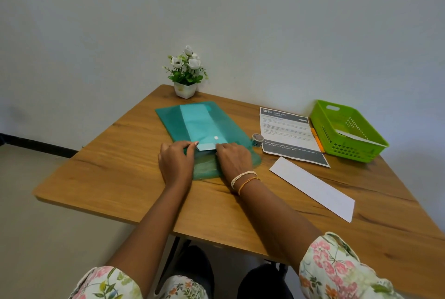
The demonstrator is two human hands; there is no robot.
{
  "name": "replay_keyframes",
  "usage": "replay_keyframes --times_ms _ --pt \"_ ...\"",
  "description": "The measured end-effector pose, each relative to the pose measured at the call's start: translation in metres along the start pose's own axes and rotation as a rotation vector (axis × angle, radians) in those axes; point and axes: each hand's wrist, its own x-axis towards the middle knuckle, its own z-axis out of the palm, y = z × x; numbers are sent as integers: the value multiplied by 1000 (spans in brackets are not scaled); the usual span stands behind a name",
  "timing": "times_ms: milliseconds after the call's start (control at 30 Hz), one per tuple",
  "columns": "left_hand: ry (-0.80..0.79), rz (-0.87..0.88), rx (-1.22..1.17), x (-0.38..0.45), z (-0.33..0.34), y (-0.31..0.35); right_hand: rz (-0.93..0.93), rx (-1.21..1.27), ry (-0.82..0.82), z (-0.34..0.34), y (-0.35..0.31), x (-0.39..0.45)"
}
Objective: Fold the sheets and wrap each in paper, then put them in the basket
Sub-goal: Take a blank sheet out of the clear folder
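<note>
Wrapping step: left hand (177, 162) and right hand (234, 158) pinching paper band (201, 125) ends over green sheet (231, 130) (grip clamped on the band). Next: fastening overlap with tape (257, 139), then basket (346, 130).

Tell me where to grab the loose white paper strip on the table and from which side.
Grip the white paper strip at its near short end, coming from the table's front edge. It lies flat and bare, angled toward the person's right, so probably slide that corner over the edge or lift it with a fingernail, then pinch.
</note>
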Motion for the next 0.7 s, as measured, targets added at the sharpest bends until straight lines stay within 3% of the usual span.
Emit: replay_keyframes --times_ms 200,367,500,700 --pt "-2 16 -31 -2 -1 2 -1 -64 55 -7 0 -1" --pt "-9 1 12 -3 0 2 100 137 149 -5 1 -10" --pt "-18 -31 -5 -2 0 0 170 272 70 -1 9 -19" --pt "-22 -12 -3 -2 -1 0 3 230 -75 -6 17 -20"
